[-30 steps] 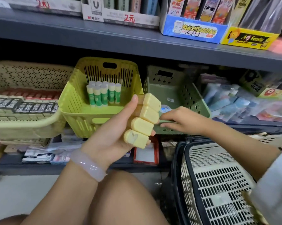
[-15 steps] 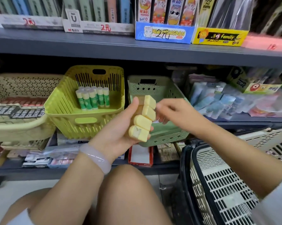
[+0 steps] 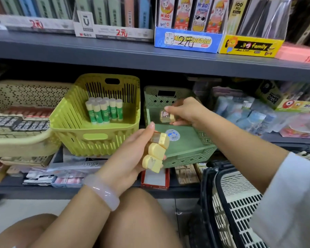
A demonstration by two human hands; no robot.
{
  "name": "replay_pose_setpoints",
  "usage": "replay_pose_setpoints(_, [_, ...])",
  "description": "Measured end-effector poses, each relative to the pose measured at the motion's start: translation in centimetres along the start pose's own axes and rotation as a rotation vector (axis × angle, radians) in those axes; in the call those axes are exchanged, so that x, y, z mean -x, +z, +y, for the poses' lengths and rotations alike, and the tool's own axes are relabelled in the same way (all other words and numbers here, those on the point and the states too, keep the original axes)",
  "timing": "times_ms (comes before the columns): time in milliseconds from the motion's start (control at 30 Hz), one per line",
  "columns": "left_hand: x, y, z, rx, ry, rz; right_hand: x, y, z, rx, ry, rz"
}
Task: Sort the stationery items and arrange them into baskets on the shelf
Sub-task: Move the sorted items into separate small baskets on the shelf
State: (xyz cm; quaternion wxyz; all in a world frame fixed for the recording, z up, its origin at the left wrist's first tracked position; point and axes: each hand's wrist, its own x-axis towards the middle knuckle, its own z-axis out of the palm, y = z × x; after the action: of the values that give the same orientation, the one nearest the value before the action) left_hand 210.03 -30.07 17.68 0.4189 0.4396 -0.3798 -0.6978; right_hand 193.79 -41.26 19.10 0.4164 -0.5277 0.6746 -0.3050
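My left hand (image 3: 131,154) grips a stack of three small yellow stationery pieces (image 3: 156,152) in front of the shelf. My right hand (image 3: 184,111) pinches one more yellow piece (image 3: 166,116) and holds it over the inside of the sage green basket (image 3: 186,158). A round blue sticker lies on that basket's floor. To the left stands a lime green basket (image 3: 75,129) with several green-and-white glue sticks (image 3: 104,110) upright at its back wall.
A beige perforated basket (image 3: 22,145) with dark boxed items is at far left. Packets of glue lie on the shelf at right. A black-and-cream shopping basket (image 3: 240,203) stands on the floor at lower right. My knees fill the bottom.
My right hand took one yellow piece off the top of the stack and carried it up and right over the sage green basket. The left hand's stack went from four pieces to three.
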Motion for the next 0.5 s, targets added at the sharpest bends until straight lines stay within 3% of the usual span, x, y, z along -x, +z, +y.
replay_pose_setpoints(100, [0.1,-1.2,-0.4,-0.016,-0.012,0.008,-3.0,2.7,-0.3,0.562,-0.029,-0.015])
replay_pose_setpoints(167, [-0.1,-1.7,-0.7,-0.039,-0.001,0.018,-4.0,4.3,-0.5,0.776,-0.054,-0.010])
replay_pose_setpoints(233, [-0.3,-1.9,-0.8,-0.042,-0.004,0.020,-4.6,5.4,-0.4,0.682,-0.043,-0.053])
replay_pose_setpoints(367, [-0.5,-2.1,-0.6,-0.009,-0.014,0.017,-4.0,5.7,-0.8,0.072,0.144,-0.097])
replay_pose_setpoints(433, [-0.5,-2.0,-0.6,0.011,-0.025,0.024,-3.3,4.9,-0.7,0.025,0.176,-0.106])
replay_pose_setpoints(500, [-0.4,-1.8,-0.5,0.052,-0.047,0.023,-2.4,3.7,-0.4,0.068,0.063,-0.089])
